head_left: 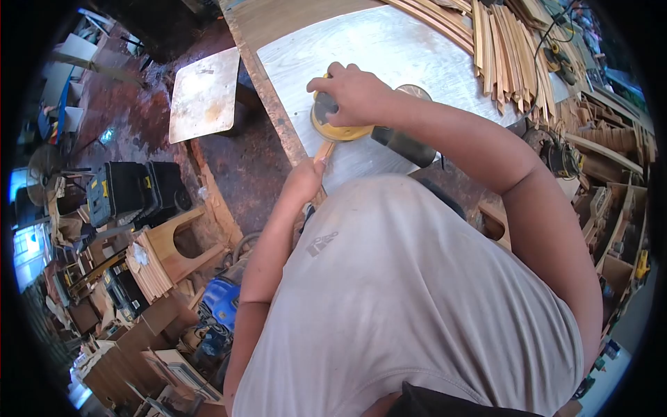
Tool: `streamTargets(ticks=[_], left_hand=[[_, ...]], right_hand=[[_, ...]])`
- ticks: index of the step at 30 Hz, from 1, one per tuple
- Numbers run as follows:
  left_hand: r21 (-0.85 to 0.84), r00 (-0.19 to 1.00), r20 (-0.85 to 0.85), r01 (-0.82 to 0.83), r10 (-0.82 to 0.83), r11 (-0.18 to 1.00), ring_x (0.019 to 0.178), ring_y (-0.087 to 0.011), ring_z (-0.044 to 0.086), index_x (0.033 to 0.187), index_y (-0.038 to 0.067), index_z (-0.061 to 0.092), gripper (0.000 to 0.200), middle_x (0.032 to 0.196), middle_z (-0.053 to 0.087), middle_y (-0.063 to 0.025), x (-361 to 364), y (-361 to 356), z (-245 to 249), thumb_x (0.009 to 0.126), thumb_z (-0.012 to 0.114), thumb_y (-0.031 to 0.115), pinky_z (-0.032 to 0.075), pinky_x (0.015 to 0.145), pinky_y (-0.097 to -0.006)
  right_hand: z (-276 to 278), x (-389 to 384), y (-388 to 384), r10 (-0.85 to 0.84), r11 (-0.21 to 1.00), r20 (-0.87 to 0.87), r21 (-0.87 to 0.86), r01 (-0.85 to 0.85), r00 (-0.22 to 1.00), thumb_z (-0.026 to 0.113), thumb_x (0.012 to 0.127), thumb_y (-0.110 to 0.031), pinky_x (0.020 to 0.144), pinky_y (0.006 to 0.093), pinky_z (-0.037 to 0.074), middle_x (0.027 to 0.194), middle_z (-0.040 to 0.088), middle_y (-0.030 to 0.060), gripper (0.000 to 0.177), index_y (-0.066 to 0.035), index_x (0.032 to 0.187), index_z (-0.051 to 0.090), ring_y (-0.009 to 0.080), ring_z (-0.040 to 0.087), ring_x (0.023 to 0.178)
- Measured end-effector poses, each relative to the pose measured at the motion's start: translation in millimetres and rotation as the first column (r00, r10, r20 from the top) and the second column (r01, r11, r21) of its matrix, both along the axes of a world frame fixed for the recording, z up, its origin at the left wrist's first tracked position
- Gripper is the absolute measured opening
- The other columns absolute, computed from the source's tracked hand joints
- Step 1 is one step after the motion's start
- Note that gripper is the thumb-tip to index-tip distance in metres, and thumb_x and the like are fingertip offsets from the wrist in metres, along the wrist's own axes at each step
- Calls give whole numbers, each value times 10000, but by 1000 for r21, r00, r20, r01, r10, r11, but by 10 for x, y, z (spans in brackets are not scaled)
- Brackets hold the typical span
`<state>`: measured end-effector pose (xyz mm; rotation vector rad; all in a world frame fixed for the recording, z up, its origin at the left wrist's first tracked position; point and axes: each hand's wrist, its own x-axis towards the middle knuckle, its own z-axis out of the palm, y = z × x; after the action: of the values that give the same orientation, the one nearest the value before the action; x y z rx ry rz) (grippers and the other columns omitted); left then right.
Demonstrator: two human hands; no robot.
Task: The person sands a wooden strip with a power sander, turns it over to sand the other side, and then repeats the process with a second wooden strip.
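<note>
My right hand (356, 96) is wrapped over the top of a yellow and black orbital sander (351, 133), whose dark dust canister (405, 145) sticks out toward my body. Below it, my left hand (303, 182) grips a narrow wooden strip (324, 150) near the bench's left edge. The strip's far end runs up to the sander's rim, and its near part is hidden by my fingers. Under both lies a pale, dusty board (375, 42) on the workbench (272, 118).
Thin wooden strips (507, 55) are piled at the bench's far right, beside a dark cable (538, 76). A square-topped stool (203, 95) stands left of the bench. Black tool cases (128, 191), a blue machine (221, 302) and wood pieces (149, 267) crowd the floor at left.
</note>
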<state>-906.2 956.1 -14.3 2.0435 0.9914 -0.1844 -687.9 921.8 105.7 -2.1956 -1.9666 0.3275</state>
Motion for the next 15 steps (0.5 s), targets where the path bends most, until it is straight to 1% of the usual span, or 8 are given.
streamTargets(ticks=[3,5,8,9,11,13,14,15], left_hand=[[-8,1000,-24,-2,2,1000,965,-499,622,996,-58,650,533,932,647,-339,-64,-56,34,1038,408,415,470,852,-535],[-69,999,-21,-29,28,997,952,-487,643,1035,-62,635,573,942,655,-335,-98,-67,53,1046,404,463,491,824,-503],[33,1000,-8,7,-7,999,936,-499,640,1038,-54,640,560,940,653,-339,-139,-71,-7,1044,409,456,495,802,-512],[38,1000,-3,5,-5,999,936,-499,640,1038,-54,640,560,940,653,-339,-151,-73,-47,1044,409,456,495,802,-512],[133,1000,7,-20,20,991,908,-505,637,1016,-46,639,541,901,652,-331,-180,-109,-133,1040,419,448,491,782,-528],[130,999,-27,-26,30,991,913,-498,636,1046,-26,636,499,894,654,-320,-207,-142,-125,1031,435,431,482,798,-544],[145,998,-42,-40,46,989,918,-490,635,1076,-5,633,460,886,657,-310,-174,-100,-108,1022,451,414,472,814,-561],[156,998,-40,-34,41,987,918,-490,635,1076,-5,633,460,886,657,-310,-169,-60,-88,1022,451,414,472,814,-561]], right_hand=[[-177,256,187,-79,993,36,87,75,996,718,758,-306,884,476,552,1173,583,170,535,-267,1279,605,377,629,1032],[-191,730,391,-210,978,85,28,209,974,728,745,-338,897,464,552,1206,601,196,568,-247,1292,606,385,650,1053],[-394,1740,537,-326,944,11,65,325,945,782,695,-320,862,419,548,1036,692,216,663,-142,1301,581,341,678,997],[73,1466,367,-480,866,17,-149,477,877,735,665,-236,842,426,545,983,693,202,535,-75,1162,622,367,670,955],[-5,1721,297,-406,912,54,-41,408,912,742,659,-272,833,419,553,985,696,201,569,-102,1187,617,343,677,941],[376,1477,-23,-556,831,-123,-61,553,822,747,685,-310,864,433,552,1046,675,204,595,-115,1227,599,342,667,981],[204,1640,-101,-564,825,-127,-61,561,816,747,685,-310,864,433,552,1046,675,204,595,-115,1227,599,342,667,981],[-78,1912,-197,-429,898,-114,54,437,896,764,700,-283,839,436,544,1029,678,211,605,-105,1246,572,352,669,962]])
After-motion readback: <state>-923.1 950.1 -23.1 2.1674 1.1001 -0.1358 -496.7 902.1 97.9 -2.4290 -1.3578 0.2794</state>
